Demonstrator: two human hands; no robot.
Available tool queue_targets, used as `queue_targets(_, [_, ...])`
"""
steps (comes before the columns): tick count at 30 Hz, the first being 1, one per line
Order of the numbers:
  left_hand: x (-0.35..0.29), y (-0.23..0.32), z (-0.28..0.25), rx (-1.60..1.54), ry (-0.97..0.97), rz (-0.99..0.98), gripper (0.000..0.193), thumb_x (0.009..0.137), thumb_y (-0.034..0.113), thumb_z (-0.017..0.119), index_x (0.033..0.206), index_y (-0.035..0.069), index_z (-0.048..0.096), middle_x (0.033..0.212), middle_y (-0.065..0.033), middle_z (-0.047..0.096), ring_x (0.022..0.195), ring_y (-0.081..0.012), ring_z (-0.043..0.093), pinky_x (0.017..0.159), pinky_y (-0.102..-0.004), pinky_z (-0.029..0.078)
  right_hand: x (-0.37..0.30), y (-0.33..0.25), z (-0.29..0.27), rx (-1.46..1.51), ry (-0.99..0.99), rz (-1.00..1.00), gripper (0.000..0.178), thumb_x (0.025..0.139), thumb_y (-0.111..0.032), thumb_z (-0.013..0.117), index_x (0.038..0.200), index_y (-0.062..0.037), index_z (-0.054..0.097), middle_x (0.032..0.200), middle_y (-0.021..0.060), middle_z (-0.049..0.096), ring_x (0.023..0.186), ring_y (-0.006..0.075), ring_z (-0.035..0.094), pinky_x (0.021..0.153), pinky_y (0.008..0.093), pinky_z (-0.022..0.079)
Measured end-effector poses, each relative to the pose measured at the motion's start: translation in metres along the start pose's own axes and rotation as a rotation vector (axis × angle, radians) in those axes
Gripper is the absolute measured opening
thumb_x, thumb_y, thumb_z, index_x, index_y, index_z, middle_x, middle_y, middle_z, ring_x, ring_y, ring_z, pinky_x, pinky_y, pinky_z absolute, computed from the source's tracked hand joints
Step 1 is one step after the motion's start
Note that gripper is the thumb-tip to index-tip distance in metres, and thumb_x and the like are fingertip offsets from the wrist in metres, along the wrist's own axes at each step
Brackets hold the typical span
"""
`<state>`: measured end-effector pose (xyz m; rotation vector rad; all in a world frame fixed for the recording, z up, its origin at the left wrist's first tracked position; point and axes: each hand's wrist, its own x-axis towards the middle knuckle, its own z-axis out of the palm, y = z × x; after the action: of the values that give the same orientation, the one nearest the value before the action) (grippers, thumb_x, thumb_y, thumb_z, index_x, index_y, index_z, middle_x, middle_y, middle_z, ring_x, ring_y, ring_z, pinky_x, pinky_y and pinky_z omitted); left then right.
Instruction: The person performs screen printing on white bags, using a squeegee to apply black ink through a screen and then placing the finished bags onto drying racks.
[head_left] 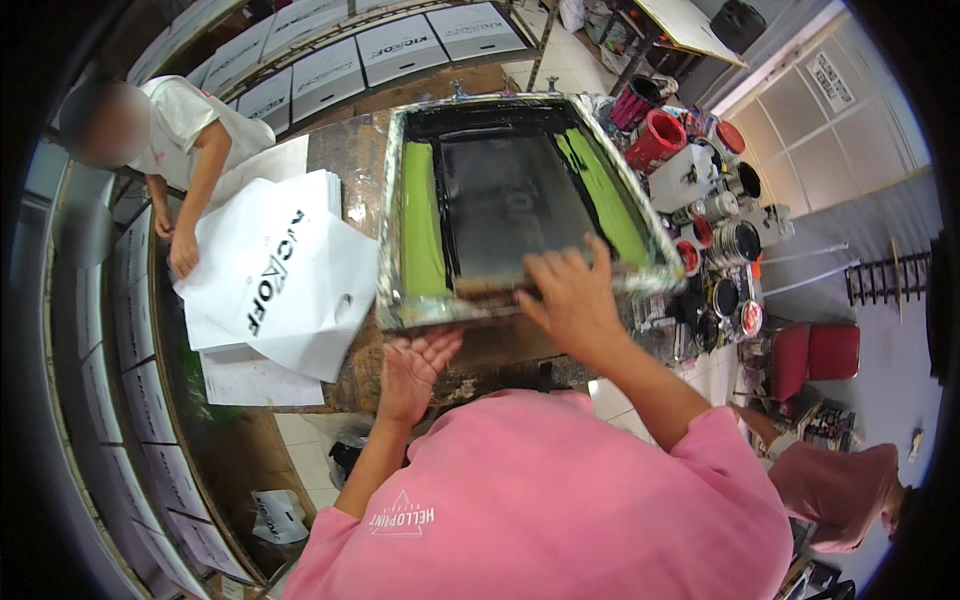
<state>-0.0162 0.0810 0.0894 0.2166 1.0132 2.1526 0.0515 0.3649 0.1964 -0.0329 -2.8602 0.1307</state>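
Observation:
A screen-printing frame (393,215) lies in front of me, with green side areas around a dark, ink-smeared mesh (500,200). Along its near inner edge rests a wooden-edged squeegee (487,287). My right hand (578,305) is closed over the squeegee's right part, fingers bent over its far side and thumb nearer me. Below the frame's near left corner is my left hand (412,378), palm up, fingers stretched out, fingertips close to the frame's underside. It holds nothing visible. Left of the frame lies a stack of white printed sheets (265,270), the top ones askew.
A co-worker in a white shirt (215,140) stands at the far left, hands at the sheets. Several ink tubs and cans (735,242) crowd the right side. Racks of printed sheets (360,65) stand behind and left. A red chair (815,355) and another person (835,490) are at right.

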Motion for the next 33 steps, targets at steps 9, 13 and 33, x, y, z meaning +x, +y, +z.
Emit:
queue_targets(9, [0.073, -0.062, -0.064, 1.937, 0.299, 0.179, 0.101, 0.097, 0.081, 0.043, 0.167, 0.011, 0.031, 0.172, -0.0259, 0.023, 0.160, -0.0516, 0.011, 0.122, -0.0727, -0.002, 0.108, 0.030, -0.065, -0.075, 0.419, -0.059, 0.038, 0.090, -0.046, 0.071, 0.096, -0.0083, 0.070, 0.084, 0.0071, 0.063, 0.085, 0.0267, 0.061, 0.094, 0.0496, 0.038])
queue_targets(13, [0.056, -0.105, -0.094, 2.154, 0.317, 0.162, 0.109, 0.094, 0.088, 0.036, 0.167, 0.007, 0.031, 0.175, -0.0215, 0.020, 0.162, -0.0473, 0.006, 0.118, -0.0758, -0.013, 0.130, 0.038, -0.077, -0.072, 0.444, -0.065, 0.039, 0.091, -0.046, 0.070, 0.091, -0.0073, 0.071, 0.080, 0.0069, 0.063, 0.082, 0.0265, 0.063, 0.092, 0.0485, 0.038])
queue_targets(33, [0.077, 0.071, -0.066, 1.041, 0.650, 0.263, 0.059, 0.097, -0.007, 0.062, 0.154, 0.001, 0.052, 0.119, -0.0097, 0.072, 0.082, -0.0100, 0.066, 0.072, -0.0241, 0.053, 0.194, 0.061, -0.115, -0.032, 0.385, -0.018, 0.041, 0.094, -0.047, 0.069, 0.097, -0.0064, 0.073, 0.079, 0.0108, 0.067, 0.075, 0.0316, 0.063, 0.079, 0.0435, 0.038])
